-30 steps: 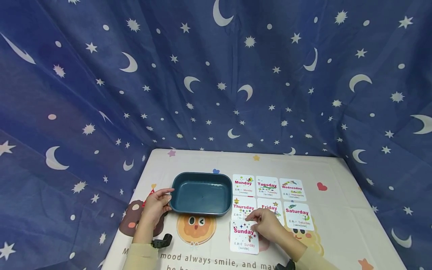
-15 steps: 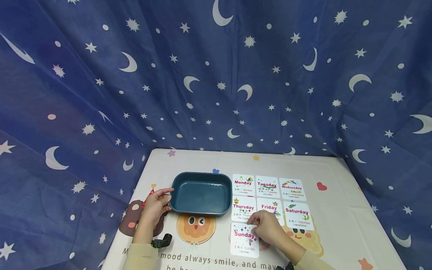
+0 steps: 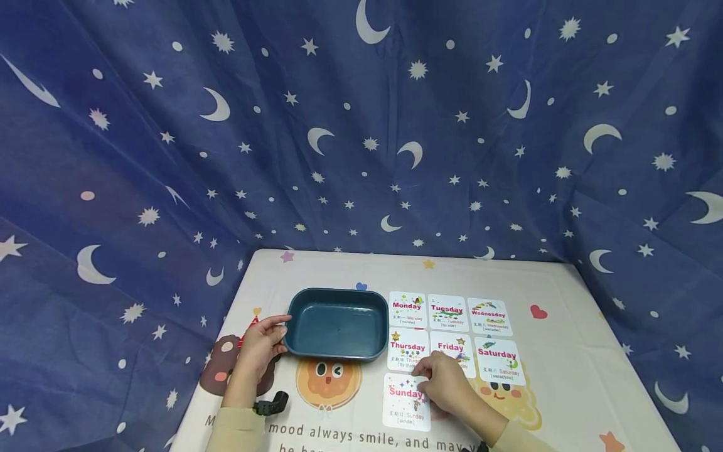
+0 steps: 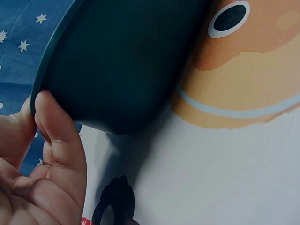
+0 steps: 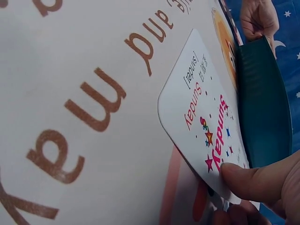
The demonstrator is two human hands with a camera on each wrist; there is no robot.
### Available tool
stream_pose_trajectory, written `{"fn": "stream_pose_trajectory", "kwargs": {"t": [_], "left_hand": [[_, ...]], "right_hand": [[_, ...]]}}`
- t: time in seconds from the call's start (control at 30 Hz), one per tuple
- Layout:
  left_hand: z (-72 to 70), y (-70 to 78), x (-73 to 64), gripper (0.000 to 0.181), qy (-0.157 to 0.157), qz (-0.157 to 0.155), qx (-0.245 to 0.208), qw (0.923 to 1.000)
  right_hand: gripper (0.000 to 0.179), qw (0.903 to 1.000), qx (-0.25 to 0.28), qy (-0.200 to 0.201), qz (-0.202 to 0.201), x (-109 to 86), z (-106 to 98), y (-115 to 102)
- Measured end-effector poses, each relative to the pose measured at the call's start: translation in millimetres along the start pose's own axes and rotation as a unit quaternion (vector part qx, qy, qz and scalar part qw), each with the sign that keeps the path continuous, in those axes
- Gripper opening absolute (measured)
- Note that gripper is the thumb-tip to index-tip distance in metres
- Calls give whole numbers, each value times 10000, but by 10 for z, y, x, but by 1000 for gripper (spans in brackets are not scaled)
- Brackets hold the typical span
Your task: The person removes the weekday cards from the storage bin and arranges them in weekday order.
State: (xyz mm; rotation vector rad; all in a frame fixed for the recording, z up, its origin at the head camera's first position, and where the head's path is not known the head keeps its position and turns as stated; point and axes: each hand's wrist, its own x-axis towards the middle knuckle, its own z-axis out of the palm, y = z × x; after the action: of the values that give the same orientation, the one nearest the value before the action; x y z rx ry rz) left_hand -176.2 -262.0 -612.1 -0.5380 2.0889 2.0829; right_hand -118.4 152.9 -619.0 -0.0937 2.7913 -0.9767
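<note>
My left hand (image 3: 260, 346) pinches the left rim of a dark teal plastic basin (image 3: 339, 360) between thumb and fingers; the left wrist view shows the fingers (image 4: 58, 122) against the basin's outer wall. With its thumb on top and fingers at the underside of the edge, my right hand (image 3: 449, 382) pinches the upper right of a white "Sunday" flashcard (image 3: 405, 417). This card lies just below the "Thursday" card (image 3: 407, 342), and its near edge looks slightly raised in the right wrist view. Part of the "Friday" card (image 3: 450, 346) is hidden behind the right hand.
In the upper row lie the "Monday" (image 3: 407, 307), "Tuesday" (image 3: 448, 312) and "Wednesday" (image 3: 489, 316) cards. The "Saturday" card (image 3: 499, 360) is at the right of the second row. A printed cloth (image 3: 553, 376) covers the table, with a blue starry curtain (image 3: 361, 157) behind.
My right hand has drawn the "Sunday" card slightly down and left, uncovering the lower part of "Thursday". The left hand and basin have stayed in place.
</note>
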Motion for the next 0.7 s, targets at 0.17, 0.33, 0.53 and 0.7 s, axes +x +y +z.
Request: {"fn": "stream_pose_trajectory", "kwargs": {"t": [0.17, 0.33, 0.53, 0.7], "left_hand": [[-3, -2, 2, 36, 20, -15, 36, 10000], [5, 9, 10, 34, 63, 3, 197, 9998], [22, 20, 17, 31, 225, 127, 615, 9978], [33, 57, 5, 30, 304, 341, 944, 9945]], "right_hand": [[31, 9995, -268, 155, -116, -2, 36, 9], [32, 9986, -435, 261, -124, -5, 56, 42], [31, 9986, -375, 358, -77, 2, -11, 38], [30, 9983, -324, 479, -35, 43, -111, 50]]}}
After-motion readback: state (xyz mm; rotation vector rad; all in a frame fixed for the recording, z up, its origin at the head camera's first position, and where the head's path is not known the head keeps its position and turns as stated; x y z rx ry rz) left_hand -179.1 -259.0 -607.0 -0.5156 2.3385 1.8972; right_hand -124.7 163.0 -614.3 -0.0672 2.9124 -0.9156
